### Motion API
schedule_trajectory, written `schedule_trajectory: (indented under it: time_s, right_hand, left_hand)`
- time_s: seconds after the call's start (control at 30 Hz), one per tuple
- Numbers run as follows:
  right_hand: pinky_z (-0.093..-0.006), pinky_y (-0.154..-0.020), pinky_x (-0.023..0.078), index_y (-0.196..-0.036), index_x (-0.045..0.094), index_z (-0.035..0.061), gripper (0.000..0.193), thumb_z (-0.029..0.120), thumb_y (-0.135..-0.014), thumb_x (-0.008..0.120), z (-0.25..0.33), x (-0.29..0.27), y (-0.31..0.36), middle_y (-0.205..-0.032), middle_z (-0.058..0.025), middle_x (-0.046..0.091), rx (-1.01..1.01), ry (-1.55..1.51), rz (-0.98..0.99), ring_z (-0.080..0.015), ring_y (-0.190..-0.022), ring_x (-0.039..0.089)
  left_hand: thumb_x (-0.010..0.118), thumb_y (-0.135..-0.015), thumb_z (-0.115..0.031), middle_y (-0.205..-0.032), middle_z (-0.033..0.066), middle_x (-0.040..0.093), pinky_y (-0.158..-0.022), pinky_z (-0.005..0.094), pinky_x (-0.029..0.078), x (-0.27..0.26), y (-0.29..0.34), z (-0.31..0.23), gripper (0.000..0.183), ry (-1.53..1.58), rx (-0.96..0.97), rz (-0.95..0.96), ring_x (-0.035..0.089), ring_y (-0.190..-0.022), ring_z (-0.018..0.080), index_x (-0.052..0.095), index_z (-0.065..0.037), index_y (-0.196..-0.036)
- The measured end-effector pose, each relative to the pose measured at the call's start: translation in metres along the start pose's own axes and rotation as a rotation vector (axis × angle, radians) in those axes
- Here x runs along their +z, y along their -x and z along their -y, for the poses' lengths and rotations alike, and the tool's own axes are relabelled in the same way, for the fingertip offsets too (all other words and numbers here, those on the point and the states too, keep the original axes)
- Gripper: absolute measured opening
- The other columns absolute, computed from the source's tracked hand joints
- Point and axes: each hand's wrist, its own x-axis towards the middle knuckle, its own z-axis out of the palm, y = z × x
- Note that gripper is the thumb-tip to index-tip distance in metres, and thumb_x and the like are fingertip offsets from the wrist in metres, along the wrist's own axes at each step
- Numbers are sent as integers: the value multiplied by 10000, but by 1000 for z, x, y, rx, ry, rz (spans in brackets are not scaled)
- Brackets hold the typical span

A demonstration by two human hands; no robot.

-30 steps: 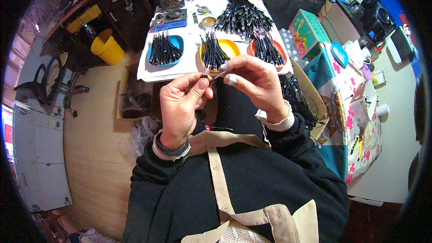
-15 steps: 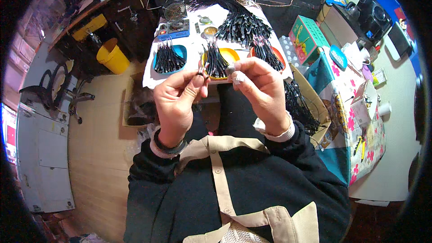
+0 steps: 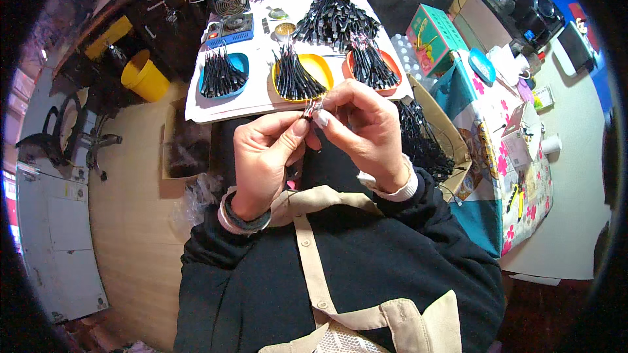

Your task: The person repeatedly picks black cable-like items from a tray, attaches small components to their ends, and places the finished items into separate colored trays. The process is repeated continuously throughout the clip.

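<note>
In front of my body, my left hand (image 3: pixel 267 157) is closed, pinching a short black cable (image 3: pixel 307 116) between thumb and fingers. Thin, light-coloured wire ends stick up from its tip. My right hand (image 3: pixel 369 134) is closed too, thumb and forefinger meeting right at those wire ends; a white wrap covers the thumb tip. What exactly lies between the right fingertips is hidden. Just beyond the hands, bundles of similar black cables lie in a blue tray (image 3: pixel 243 64), a yellow tray (image 3: pixel 322 68) and an orange-red tray (image 3: pixel 394 67).
A large heap of black cables (image 3: pixel 337 19) covers the white table's back. Near it stand a blue-based device (image 3: pixel 232 31) and a small round tin (image 3: pixel 284 30). A cardboard box (image 3: pixel 451 131) of cables is at right, beside a flowered tablecloth (image 3: pixel 523 183). A yellow bin (image 3: pixel 145 77) stands left.
My right hand has moved left and its fingertips now meet the cable in my left hand; before, the hands were apart. The table appears shifted slightly up and left in view.
</note>
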Motion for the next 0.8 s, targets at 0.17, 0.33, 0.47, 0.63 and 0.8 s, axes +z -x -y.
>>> schedule_trajectory:
  time_s: [0.17,0.33,0.47,0.63,0.8]
  right_hand:
    - [-264,-725,507,-929,566,28,78,57,-906,635,-23,10,1,-875,-56,644,227,-667,2,-124,-790,626]
    - [-261,-760,482,-956,575,29,87,89,-921,626,-34,12,4,-906,-48,637,306,-751,-25,-113,-810,594]
    - [-199,-665,431,-1031,598,-3,135,47,-910,632,-26,0,1,-895,-24,617,173,-449,-70,-61,-763,537]
    - [-215,-779,493,-1004,606,-3,117,65,-916,640,-14,-5,-3,-940,-33,658,143,-306,-36,-70,-846,608]
    - [-188,-679,445,-1000,614,22,152,164,-945,618,-21,-3,-4,-898,-6,652,292,-518,56,-57,-772,579]
  left_hand:
    - [593,-944,-99,-746,57,649,-453,157,298,-4,-3,6,189,207,-52,21,453,-527,33,666,32,-1060]
    - [608,-932,-73,-727,53,641,-443,157,259,-7,-4,10,156,278,-100,0,403,-508,16,672,48,-1008]
    - [611,-934,-99,-733,51,645,-448,152,288,-10,-4,10,166,210,-108,8,458,-527,27,669,43,-998]
    - [632,-923,-94,-709,56,642,-442,157,255,-5,-2,14,151,136,-92,-76,440,-519,19,685,39,-971]
    - [620,-928,-93,-722,57,644,-446,161,268,-5,-1,15,158,158,-63,-32,440,-521,25,675,45,-981]
